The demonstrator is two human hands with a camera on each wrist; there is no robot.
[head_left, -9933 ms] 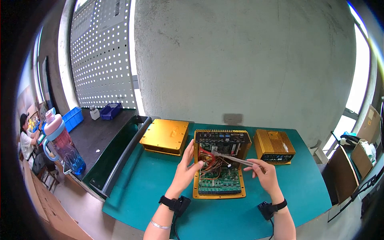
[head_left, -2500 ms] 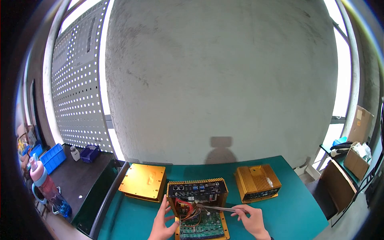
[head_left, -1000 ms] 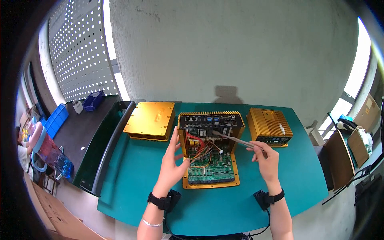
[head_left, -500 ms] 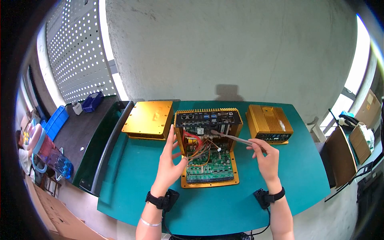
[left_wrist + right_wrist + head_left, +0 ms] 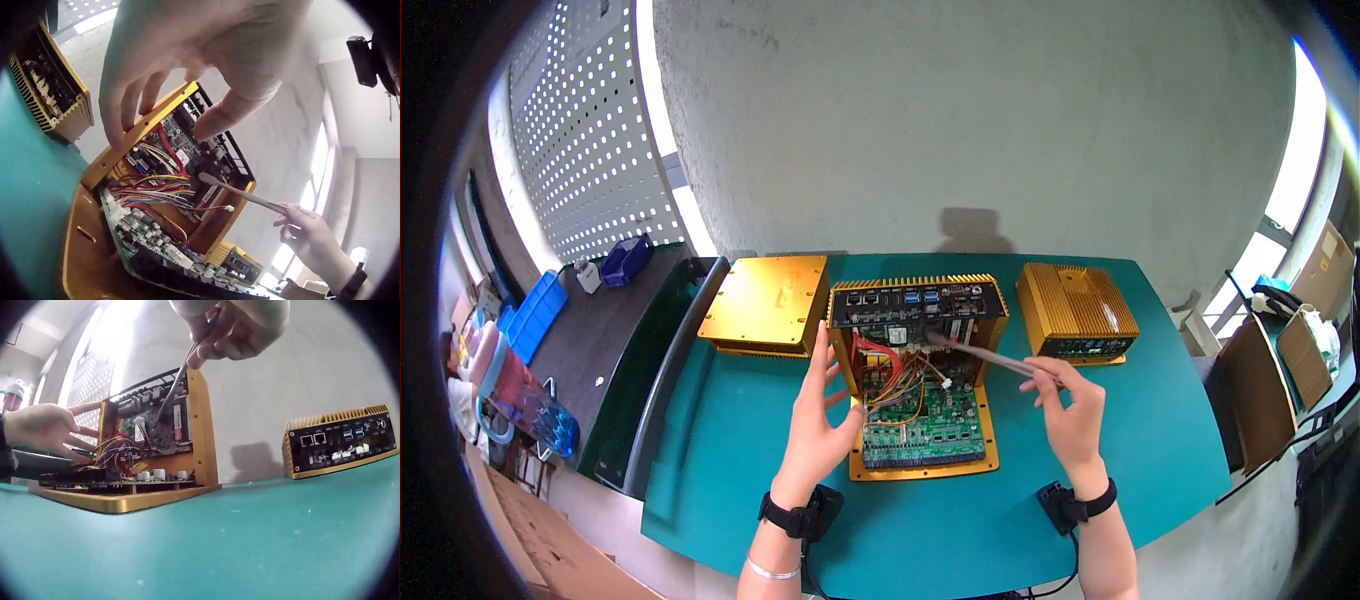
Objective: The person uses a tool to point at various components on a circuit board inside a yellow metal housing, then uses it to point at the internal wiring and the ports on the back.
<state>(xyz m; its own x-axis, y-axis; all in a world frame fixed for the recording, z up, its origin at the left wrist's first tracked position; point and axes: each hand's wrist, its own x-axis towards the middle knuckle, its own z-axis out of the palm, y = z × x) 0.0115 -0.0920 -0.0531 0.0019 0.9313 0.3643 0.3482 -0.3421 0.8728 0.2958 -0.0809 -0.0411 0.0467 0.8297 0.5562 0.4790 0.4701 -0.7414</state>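
Observation:
An opened gold device (image 5: 988,440) stands on the green table, its port panel upright over a green circuit board (image 5: 920,425) with red and multicoloured wires. The left hand (image 5: 818,425) has its fingers extended along the device's left side wall, the thumb near the wires. Between thumb and fingers, the right hand (image 5: 1072,415) pinches a slim grey tool (image 5: 995,357), whose darker, wider tip is inside the upright part. In the left wrist view, the tool's tip (image 5: 209,179) lies close to the inner board beside the wires. The right wrist view shows the tool (image 5: 181,375) slanting down into the housing.
A closed gold box (image 5: 768,300) sits at the back left, and a finned gold unit (image 5: 1080,305) at the back right. Left of the green table (image 5: 730,480) are a dark side surface with blue bins (image 5: 538,318) and a bottle (image 5: 525,395). A person sits at the far left.
Over the last second, the device appears slightly further left in the head view, partly from camera movement. The tool's tip stays inside the housing; both hands keep much the same pose.

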